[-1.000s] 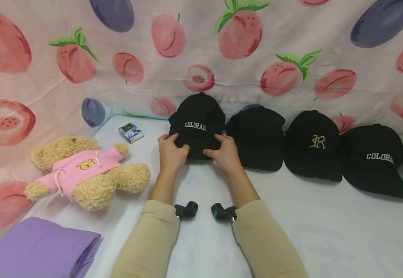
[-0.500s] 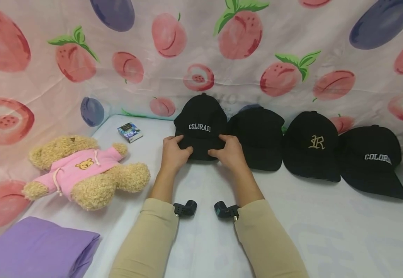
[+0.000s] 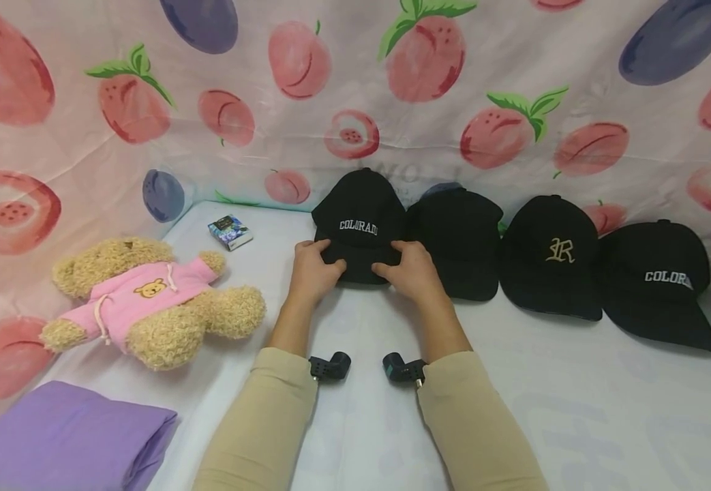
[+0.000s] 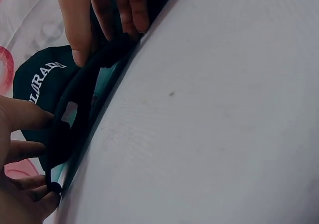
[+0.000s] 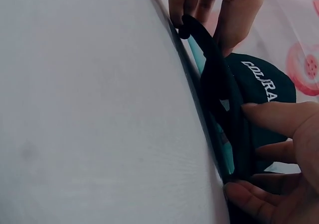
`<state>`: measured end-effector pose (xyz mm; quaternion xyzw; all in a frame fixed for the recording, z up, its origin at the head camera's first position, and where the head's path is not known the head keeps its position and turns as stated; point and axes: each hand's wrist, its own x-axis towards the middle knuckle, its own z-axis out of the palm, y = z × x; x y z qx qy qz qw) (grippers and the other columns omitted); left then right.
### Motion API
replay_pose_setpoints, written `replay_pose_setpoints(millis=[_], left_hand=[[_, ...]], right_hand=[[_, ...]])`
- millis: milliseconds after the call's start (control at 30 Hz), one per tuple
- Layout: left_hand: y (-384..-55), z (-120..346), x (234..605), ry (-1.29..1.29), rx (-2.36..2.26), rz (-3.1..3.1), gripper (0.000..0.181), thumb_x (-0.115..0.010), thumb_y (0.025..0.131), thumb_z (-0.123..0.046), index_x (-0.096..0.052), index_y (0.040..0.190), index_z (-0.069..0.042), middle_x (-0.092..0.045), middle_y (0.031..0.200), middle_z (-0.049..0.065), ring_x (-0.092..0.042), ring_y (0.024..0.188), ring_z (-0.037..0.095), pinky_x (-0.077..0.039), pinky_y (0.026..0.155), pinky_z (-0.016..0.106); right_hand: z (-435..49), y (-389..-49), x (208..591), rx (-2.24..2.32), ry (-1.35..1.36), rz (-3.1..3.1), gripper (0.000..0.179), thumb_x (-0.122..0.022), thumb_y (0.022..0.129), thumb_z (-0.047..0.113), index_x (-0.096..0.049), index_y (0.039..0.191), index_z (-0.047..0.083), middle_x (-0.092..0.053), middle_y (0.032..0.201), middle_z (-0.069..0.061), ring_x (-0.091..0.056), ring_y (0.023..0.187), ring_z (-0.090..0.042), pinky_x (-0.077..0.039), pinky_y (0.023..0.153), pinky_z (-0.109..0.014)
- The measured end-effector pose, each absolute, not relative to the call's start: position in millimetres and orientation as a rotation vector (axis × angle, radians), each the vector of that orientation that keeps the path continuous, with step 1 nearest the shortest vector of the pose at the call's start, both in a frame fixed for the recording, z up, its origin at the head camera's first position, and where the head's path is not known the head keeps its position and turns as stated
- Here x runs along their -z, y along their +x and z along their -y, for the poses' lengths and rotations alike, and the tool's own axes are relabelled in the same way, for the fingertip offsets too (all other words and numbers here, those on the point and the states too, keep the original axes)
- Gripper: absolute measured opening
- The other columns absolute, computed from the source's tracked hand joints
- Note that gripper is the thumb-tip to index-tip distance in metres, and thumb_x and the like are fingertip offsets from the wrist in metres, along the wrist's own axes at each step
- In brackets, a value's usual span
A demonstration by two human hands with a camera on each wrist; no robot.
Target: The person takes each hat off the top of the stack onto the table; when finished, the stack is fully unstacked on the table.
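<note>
A black cap (image 3: 360,201) with white COLORADO lettering stands at the left end of a row of caps, its brim toward me. My left hand (image 3: 313,271) pinches the left side of the brim, thumb on the front edge. On the other side my right hand (image 3: 415,273) grips the brim in the same way. In the left wrist view the cap (image 4: 45,72) leans with its dark hollow underside showing. A plain black cap (image 3: 458,242) sits just right of it, partly behind my right hand.
Further right stand a black cap with a gold R (image 3: 548,273) and another COLORADO cap (image 3: 658,273). On the left lie a teddy bear (image 3: 159,296) in pink, a small blue patterned box (image 3: 230,232) and a folded purple cloth (image 3: 67,436). A fruit-print curtain (image 3: 416,129) hangs behind.
Both hands have slid the COLORADO cap a little to the right, closer to the plain black cap. Their hold on the brim is the same.
</note>
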<state>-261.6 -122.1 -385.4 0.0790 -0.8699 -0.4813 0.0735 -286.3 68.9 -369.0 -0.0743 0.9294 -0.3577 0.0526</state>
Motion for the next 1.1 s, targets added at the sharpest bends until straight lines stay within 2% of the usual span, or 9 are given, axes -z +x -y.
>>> replay_pose_setpoints(millis=[567,867,1000,1100], left_hand=[[-268,115,390,0.213,1.419,2.610,0.062,-0.072,0.092,-0.015,-0.053,0.148,0.002,-0.038,0.156,0.027,-0.041,0.147,0.038,-0.032,0.124,0.045],[-268,116,391,0.230,1.459,2.581,0.062,-0.072,0.091,-0.013,-0.052,0.148,0.002,-0.039,0.157,0.026,-0.039,0.148,0.038,-0.031,0.125,0.045],[-268,116,392,0.223,1.451,2.581,0.063,-0.072,0.089,-0.011,-0.053,0.148,0.003,-0.040,0.156,0.027,-0.041,0.147,0.038,-0.032,0.124,0.045],[-268,116,392,0.209,1.452,2.575,0.063,-0.071,0.089,-0.011,-0.053,0.147,0.004,-0.040,0.155,0.029,-0.040,0.147,0.039,-0.031,0.124,0.045]], right_hand=[[-64,-282,364,1.133,-0.077,-2.859,0.072,-0.074,0.094,0.021,-0.043,0.156,0.002,-0.040,0.160,-0.024,-0.035,0.151,-0.040,-0.033,0.123,-0.052],[-58,-279,358,1.152,0.029,-2.827,0.069,-0.068,0.096,0.030,-0.044,0.154,0.000,-0.044,0.159,-0.021,-0.042,0.147,-0.039,-0.039,0.119,-0.053],[-60,-280,357,1.193,0.028,-2.807,0.067,-0.066,0.098,0.030,-0.045,0.154,0.000,-0.045,0.159,-0.021,-0.042,0.148,-0.039,-0.039,0.118,-0.053],[-65,-282,358,1.291,0.033,-2.768,0.061,-0.064,0.098,0.028,-0.050,0.151,0.001,-0.052,0.154,-0.021,-0.047,0.143,-0.037,-0.043,0.115,-0.051]])
